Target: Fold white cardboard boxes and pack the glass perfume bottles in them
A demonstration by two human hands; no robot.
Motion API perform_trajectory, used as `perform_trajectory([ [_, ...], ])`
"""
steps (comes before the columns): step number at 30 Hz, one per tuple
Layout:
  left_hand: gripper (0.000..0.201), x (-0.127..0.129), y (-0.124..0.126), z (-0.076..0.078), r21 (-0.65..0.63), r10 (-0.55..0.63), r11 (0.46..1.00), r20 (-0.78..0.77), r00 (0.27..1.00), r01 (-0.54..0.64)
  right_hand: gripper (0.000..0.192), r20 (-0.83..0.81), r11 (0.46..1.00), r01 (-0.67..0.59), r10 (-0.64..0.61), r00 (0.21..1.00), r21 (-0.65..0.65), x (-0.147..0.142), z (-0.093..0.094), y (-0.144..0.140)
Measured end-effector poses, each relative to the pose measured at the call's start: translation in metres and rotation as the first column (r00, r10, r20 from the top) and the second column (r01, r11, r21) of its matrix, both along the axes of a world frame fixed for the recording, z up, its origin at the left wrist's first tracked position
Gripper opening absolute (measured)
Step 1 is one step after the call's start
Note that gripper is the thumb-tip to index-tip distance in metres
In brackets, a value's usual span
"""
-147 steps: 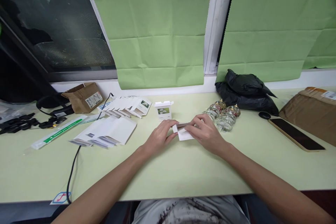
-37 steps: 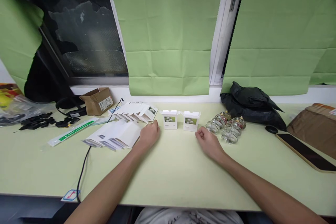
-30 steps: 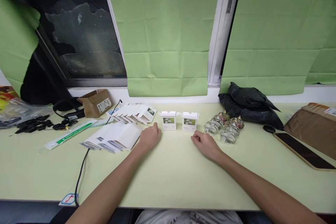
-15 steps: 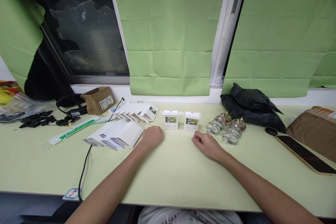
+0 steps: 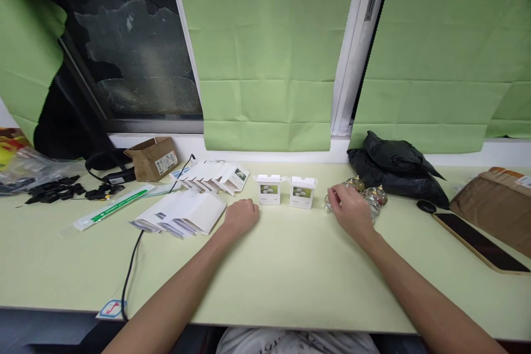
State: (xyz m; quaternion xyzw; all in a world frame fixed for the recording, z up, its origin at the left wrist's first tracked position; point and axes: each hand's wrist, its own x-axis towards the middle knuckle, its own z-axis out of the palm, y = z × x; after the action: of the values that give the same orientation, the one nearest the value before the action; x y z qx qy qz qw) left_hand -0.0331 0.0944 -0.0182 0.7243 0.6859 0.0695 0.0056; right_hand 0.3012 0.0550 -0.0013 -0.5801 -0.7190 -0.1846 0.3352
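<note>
At the near edge of a pale green table (image 5: 274,282), a person's two bare forearms stretch forward. The left hand (image 5: 240,217) rests on the tabletop with its fingers curled loosely inward, holding nothing, just beside a fanned pile of flat white cartons (image 5: 182,214). The right hand (image 5: 352,207) lies over the near side of a cluster of small glass jars (image 5: 373,195), fingers bent down onto them; whether they actually grip a jar cannot be told, since the hand covers the nearest ones. Between the two hands and a little farther back stand two small white boxes (image 5: 286,190), upright, side by side, top flaps open, each with a green picture on its front. A second row of flat cartons (image 5: 213,175) overlaps behind the pile. A black cable (image 5: 131,265) runs from the table's front edge toward the back. To the right lie a phone (image 5: 477,240), face up, and a brown parcel (image 5: 495,202); behind the jars sits a crumpled black bag (image 5: 394,168). Far left, a small cardboard box (image 5: 153,157) and black clips (image 5: 53,189) sit below the window, where green paper sheets (image 5: 265,50) hang.
</note>
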Motion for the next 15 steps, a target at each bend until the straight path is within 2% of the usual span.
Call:
perform_trajectory([
  [3, 0.040, -0.001, 0.001, -0.001, 0.004, -0.004, 1.000, -0.001, 1.000, 0.004, 0.033, 0.055, 0.989, 0.118, -0.124, 0.991, 0.094, 0.010, 0.006, 0.005],
  [7, 0.040, -0.001, 0.001, -0.001, 0.005, -0.005, 1.000, -0.009, 1.000, 0.005, 0.029, 0.156, 0.966, 0.245, -0.255, 0.954, 0.079, 0.016, 0.004, 0.007],
  [11, 0.038, -0.001, 0.000, 0.001, 0.003, -0.004, 1.000, -0.016, 1.000, 0.004, 0.030, 0.239, 0.957, 0.288, -0.290, 0.927, 0.045, 0.020, 0.000, 0.009],
  [15, 0.037, 0.000, -0.001, 0.003, -0.002, -0.011, 1.000, -0.022, 1.000, 0.011, 0.034, 0.262, 0.959, 0.285, -0.272, 0.926, -0.009, 0.023, -0.003, 0.011],
])
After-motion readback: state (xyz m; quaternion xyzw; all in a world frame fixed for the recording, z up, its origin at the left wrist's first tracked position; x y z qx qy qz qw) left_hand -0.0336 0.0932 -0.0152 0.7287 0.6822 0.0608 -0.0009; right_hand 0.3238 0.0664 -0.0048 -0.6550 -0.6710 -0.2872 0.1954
